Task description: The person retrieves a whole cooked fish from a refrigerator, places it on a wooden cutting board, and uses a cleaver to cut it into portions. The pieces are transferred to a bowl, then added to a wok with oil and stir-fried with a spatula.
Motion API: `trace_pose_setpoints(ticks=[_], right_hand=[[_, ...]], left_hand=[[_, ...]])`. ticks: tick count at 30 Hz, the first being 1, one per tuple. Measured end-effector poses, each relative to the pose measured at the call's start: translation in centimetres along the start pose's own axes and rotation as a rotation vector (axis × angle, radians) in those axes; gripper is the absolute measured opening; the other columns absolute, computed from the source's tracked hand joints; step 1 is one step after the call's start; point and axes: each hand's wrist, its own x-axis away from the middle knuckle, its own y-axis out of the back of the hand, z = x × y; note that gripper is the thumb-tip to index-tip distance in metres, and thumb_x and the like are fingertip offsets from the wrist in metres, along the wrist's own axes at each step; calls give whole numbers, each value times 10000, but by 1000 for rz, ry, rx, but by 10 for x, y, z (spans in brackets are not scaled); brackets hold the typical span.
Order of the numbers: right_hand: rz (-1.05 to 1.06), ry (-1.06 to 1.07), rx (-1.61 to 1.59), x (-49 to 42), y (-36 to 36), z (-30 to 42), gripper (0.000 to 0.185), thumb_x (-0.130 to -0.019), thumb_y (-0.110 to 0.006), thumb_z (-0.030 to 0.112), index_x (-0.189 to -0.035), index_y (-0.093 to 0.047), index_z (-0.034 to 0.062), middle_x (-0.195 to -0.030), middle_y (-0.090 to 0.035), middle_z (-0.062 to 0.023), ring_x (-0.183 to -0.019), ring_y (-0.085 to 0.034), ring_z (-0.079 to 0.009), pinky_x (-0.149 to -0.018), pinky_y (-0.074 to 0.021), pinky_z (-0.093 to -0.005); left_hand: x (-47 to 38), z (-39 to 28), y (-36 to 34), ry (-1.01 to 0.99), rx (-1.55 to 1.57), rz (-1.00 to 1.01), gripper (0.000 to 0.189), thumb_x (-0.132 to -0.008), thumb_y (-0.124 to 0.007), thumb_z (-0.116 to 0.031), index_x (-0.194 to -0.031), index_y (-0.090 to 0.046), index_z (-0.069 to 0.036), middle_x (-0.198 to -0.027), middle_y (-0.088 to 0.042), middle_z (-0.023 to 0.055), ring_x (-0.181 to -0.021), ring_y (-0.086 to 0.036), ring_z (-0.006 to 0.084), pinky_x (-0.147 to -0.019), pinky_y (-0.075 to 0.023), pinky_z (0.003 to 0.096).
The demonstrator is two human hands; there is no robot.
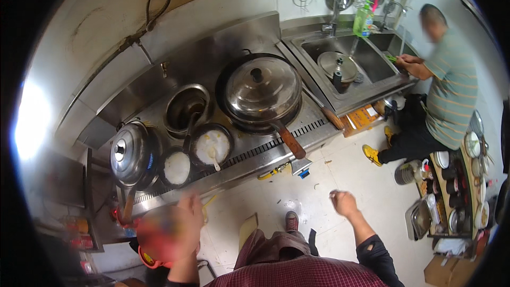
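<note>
My left hand (190, 223) is raised near the stove's front left edge, palm and fingers blurred; a blurred red shape lies beside it, and whether the hand holds it is unclear. My right hand (343, 203) hovers above the tiled floor, fingers curled, with perhaps something small at the fingertips. On the steel stove stand a large wok with a domed metal lid (263, 88), a smaller lidded wok (128, 153) over a blue flame, and a metal pot (175, 105) with a ladle. Two small dark pans hold white stuff; the right pan (211, 146) has a white spoon in it.
Another person (452, 84) stands at the double sink (358, 96), holding greens near running water. A lidded pot (338, 66) sits in the sink. A shelf rack (454, 191) with bowls and jars stands at the right. An orange box (360, 119) lies below the sink.
</note>
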Motion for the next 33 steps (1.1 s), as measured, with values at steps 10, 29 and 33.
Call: trace_pose_setpoints(ticks=[10, 29, 33], right_hand=[[-566, 147, -12, -225, 97, 15, 354, -786, -718, 192, -1101, -617, 67, -982, -580, -182, -944, -559, -392, -797, -476, -477], [-491, 194, -312, -216, 131, -17, 262, -889, -539, 8, -1146, -525, -43, -947, -626, -232, -921, -635, -346, -799, -478, -375], [-459, 41, -456, -150, 145, -32, 265, -917, -522, 53, -1164, -541, -41, -713, -575, -95, -634, -548, -191, -606, -474, -352]], left_hand=[[-247, -96, -128, -431, -183, 237, 291, -921, -583, -101, -1199, -596, -16, -1123, -579, 129, -819, -643, 211, -731, -518, 306], [-361, -148, -187, -407, -504, 324, 305, -768, -644, -100, -1048, -627, 20, -1097, -593, 268, -944, -641, 392, -808, -534, 446], [-360, -133, -46, -244, -374, 311, 212, -830, -651, -223, -930, -701, -43, -850, -688, 134, -756, -670, 235, -631, -519, 387]])
